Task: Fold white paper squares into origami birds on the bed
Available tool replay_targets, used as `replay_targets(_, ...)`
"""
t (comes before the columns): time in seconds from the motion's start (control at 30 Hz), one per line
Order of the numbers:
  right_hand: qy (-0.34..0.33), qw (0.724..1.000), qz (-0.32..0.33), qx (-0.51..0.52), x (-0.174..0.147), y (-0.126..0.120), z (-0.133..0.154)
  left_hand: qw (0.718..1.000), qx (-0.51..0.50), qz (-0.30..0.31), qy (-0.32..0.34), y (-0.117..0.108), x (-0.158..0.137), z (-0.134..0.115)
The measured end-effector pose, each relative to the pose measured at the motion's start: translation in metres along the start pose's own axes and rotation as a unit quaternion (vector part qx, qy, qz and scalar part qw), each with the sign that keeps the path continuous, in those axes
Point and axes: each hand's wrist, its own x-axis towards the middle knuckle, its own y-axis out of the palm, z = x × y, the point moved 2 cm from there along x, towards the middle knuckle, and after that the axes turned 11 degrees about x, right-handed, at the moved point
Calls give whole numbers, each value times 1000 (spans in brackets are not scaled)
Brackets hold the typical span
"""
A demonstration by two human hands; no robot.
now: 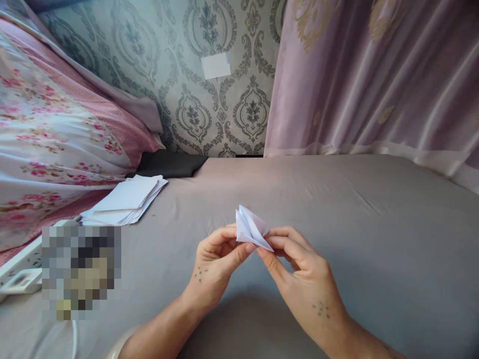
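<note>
A small piece of folded white paper is held up between both hands, above the grey sheet. Its layers fan apart at the top into pointed flaps. My left hand pinches its lower left part, thumb in front and fingers behind. On the other side, my right hand grips the lower right corner between thumb and fingers. The two thumb tips are close together along the bottom edge. Some fingertips are hidden behind the paper.
A stack of white paper sheets lies at left, near a dark flat item. A white power strip with a cable sits at the left edge, beside a blurred-out patch. Curtains and a patterned wall bound the grey sheet.
</note>
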Motion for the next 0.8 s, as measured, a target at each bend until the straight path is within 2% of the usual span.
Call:
replay_targets(0.13,-13,1000,4,-19,1,-2,0,1000,31,-4,0,0,0,0)
replay_targets(0.23,15,1000,21,-18,1,-1,-3,999,41,-19,-9,1,1,1)
replay_targets(0.4,126,992,27,11,1,1,-8,997,35,-42,-49,1,1,3)
replay_targets(0.53,205,978,49,3,5,0,-9,994,43,-24,-94,1,1,3)
replay_targets(0.67,317,945,76,38,8,-2,-13,991,51,1,-127,-1,3,4)
replay_targets(0.8,385,908,82,142,10,-6,-20,987,25,29,-157,-3,4,5)
